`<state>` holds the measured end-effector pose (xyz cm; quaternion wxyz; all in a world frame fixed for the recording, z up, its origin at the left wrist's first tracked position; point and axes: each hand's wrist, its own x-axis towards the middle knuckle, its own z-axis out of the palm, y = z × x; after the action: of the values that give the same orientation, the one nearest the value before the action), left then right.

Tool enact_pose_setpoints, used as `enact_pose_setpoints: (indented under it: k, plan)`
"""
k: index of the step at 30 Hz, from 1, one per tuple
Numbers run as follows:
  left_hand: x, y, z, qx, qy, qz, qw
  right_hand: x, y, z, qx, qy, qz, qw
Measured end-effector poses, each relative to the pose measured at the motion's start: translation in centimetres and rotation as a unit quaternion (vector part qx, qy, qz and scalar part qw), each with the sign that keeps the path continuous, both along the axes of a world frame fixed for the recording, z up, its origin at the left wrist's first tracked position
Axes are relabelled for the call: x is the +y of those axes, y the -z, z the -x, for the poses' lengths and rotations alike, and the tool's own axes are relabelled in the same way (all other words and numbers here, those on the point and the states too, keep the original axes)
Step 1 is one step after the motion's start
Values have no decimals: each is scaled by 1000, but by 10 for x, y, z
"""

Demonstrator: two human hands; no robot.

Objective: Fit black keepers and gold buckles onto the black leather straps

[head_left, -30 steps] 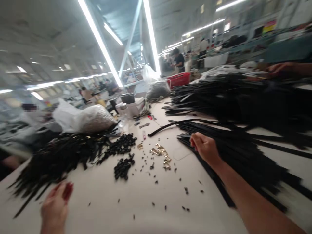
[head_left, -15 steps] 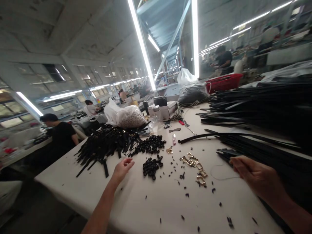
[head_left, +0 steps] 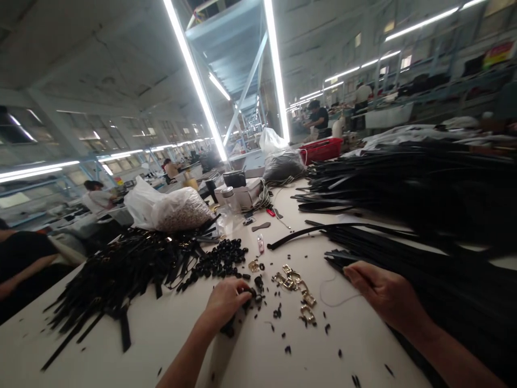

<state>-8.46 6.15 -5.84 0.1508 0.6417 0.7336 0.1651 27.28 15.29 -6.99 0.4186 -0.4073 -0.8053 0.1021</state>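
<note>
My left hand [head_left: 229, 300] is over the near pile of small black loops [head_left: 256, 288], fingers curled down among them; its fingertips are partly hidden. At the right, my right hand [head_left: 374, 285] is closed in a pinch at the tip of a black strap [head_left: 337, 257], beside a bundle of straps. A thin thread [head_left: 337, 305] curves over the table from its fingers. Gold buckles [head_left: 299, 285] lie between my hands, with small black bits scattered around. A larger heap of black loops [head_left: 222, 258] is beyond my left hand.
Black strap pieces [head_left: 117, 269] are heaped at the left under a clear bag [head_left: 169, 207]. Long black straps [head_left: 404, 178] cover the right side. A pink-handled tool [head_left: 260, 243], a jar [head_left: 229, 198] and a red basket [head_left: 322, 150] stand or lie farther back. People work beyond.
My left hand has moved right and onto the near pile of black loops, its fingers now curled. The view has turned to the right. My right hand keeps its pinch near the straps.
</note>
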Motion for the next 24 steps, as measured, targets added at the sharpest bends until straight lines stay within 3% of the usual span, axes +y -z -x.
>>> enact_pose_setpoints:
  k: [11,15,20,24]
  plan:
    - [15,-25,-14,9,34,-56,998,8,-10,-24,-62,193,-155,967]
    - [0,-27,-50,-78,105,-126,983,5,-16,-19,-187,243,-68,950]
    - [-21,-18,-104,-139,229,-205,941,-7,-20,-2,-255,199,4,946]
    - [-23,1,-115,-142,257,-286,912,-18,-30,5,-277,206,73,935]
